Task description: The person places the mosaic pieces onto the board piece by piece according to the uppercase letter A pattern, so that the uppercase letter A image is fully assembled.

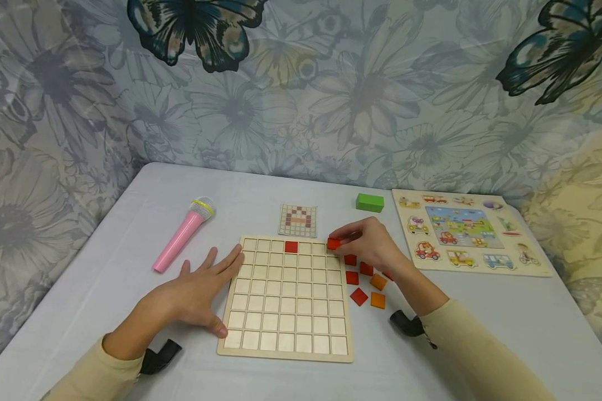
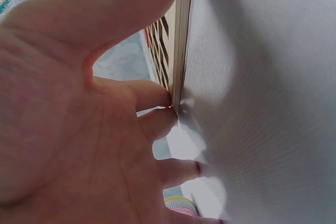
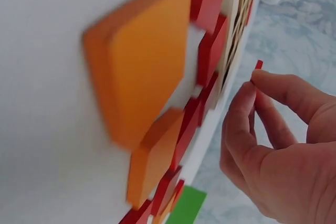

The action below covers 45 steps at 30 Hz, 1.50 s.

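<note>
A wooden grid board (image 1: 285,357) lies flat on the white table, with one red square tile (image 1: 291,247) in its top row. My left hand (image 1: 195,292) is spread with straight fingers, thumb and fingertips at the board's left edge. Between thumb and fingertips my right hand (image 1: 368,245) pinches another red tile (image 1: 333,244) over the board's top right corner; the right wrist view shows this held tile (image 3: 259,64) edge-on. Loose red tiles (image 1: 358,297) and orange tiles (image 1: 378,301) lie right of the board, some partly hidden under the right hand and forearm.
A small pattern card (image 1: 298,221) with a coloured grid lies behind the board. Beyond the right hand sit a green block (image 1: 369,203) and a picture puzzle board (image 1: 416,264) with vehicles. On the left lies a pink toy microphone (image 1: 183,234). A patterned cloth hangs behind the table.
</note>
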Available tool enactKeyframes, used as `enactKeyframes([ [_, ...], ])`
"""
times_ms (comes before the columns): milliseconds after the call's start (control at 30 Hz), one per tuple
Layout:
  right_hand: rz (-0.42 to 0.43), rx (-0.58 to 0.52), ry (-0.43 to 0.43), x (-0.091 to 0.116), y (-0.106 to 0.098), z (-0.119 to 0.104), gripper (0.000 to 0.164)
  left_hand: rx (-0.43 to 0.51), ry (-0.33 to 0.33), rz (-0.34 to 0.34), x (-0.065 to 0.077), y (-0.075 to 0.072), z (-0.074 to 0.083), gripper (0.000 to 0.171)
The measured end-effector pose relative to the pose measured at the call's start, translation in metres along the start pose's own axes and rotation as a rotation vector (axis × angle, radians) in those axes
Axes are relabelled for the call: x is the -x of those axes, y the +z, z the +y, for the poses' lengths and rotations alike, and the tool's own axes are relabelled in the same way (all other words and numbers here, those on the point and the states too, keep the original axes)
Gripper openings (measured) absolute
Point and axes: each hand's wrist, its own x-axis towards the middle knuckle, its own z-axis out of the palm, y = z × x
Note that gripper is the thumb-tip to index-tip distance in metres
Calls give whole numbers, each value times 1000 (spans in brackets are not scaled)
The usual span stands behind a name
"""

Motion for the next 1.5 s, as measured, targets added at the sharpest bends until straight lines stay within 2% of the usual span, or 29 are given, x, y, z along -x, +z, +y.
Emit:
enactKeyframes([
  [300, -63, -51, -21, 4, 12, -10, 29, 9, 3, 5, -1, 1, -1, 143],
  [700, -116, -54, -20, 3, 32, -20, 26, 9, -4, 1, -1, 0, 0, 143],
  [1033, -116, -12, -59, 1, 43, -26, 23, 8, -8, 0, -1, 0, 0, 143],
  [1500, -102, 96, -27, 0, 50, -33, 23, 16, -18, -4, 0, 0, 0, 145],
])
